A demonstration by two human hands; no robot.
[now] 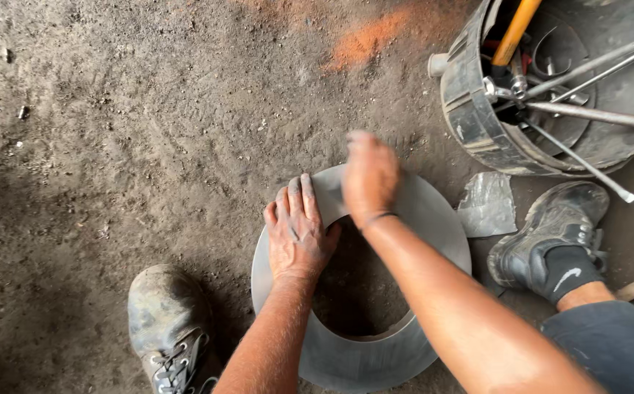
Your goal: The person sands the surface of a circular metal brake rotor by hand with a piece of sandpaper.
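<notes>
A flat grey sheet-metal ring (434, 219) lies on the dirt floor (149, 131), left hand (296, 232) pressed open at ten o'clock, blurred right hand (369, 177) at twelve, grip unclear.

Your flat grey metal ring (434, 219) lies on the dirt floor between your shoes: a wide sheet-metal band with a large round hole showing dark soil. Surface dull, lightly streaked. Its far-left arc sits under your hands; the near edge runs toward the frame's bottom.
</notes>
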